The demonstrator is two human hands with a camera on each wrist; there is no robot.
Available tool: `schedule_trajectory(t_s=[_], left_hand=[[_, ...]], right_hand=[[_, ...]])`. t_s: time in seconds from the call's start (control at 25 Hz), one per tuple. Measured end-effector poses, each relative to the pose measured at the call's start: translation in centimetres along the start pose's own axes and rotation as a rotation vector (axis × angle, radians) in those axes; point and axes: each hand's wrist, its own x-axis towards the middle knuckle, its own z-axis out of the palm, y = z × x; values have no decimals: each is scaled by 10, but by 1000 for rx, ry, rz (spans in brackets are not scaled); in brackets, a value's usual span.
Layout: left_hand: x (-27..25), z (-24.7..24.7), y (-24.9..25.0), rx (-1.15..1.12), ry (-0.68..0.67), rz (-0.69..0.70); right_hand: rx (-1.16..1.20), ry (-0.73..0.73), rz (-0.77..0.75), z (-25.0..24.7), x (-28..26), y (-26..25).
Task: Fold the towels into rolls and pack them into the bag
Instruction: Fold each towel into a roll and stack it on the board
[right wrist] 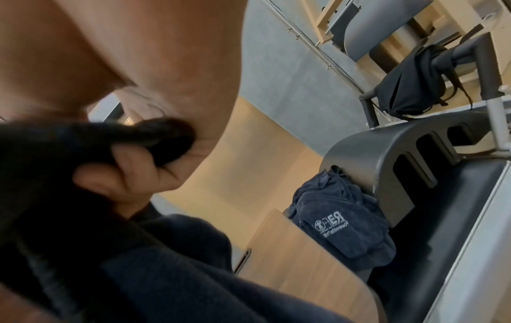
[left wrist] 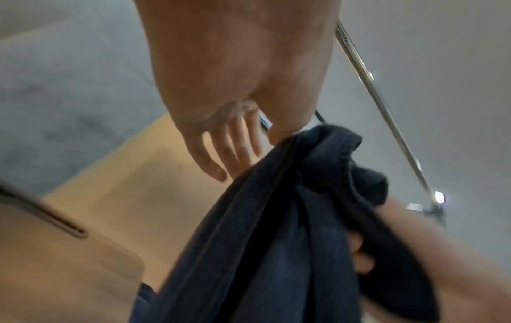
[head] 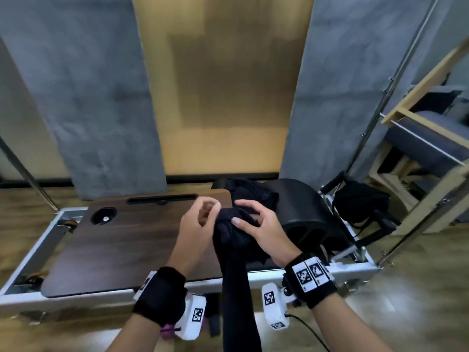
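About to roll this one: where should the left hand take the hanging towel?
The towel hangs bunched from the right hand, which grips its top. The left hand is beside it; whether it touches is unclear. Probably best: come from the left and pinch the top edge beside the right hand, then spread it over the board.

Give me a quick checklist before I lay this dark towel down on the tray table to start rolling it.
1. Right hand grips the dark towel: ok.
2. Left hand has hold of the towel: cannot tell; fingers at its top edge.
3. Towel spread flat: not ok, bunched and hanging.
4. Tray table has bare surface: ok.
5. Second towel off the rolling area: ok, beside the arc barrel.
6. Black bag open: cannot tell.
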Motion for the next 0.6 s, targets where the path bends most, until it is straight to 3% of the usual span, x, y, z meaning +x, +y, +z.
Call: schedule_trajectory(t_s=[0.12, 0.2, 0.32, 0.48, 0.6], left_hand=[[-25, -26, 7, -105, -297, 33], [-44, -47, 6, -72, -348, 40], [-71, -80, 2, -62, -263, 8], [-100, -119, 3, -101, -99, 10], [-112, -139, 6, -207, -78, -8]], right_hand=[[16, 136, 1, 32, -10, -1], [-41, 238, -34, 54, -16, -2], [-70, 190, -23, 79, -34, -7], [-94, -112, -40, 112, -69, -6], [-153, -36, -90, 137, -87, -1]])
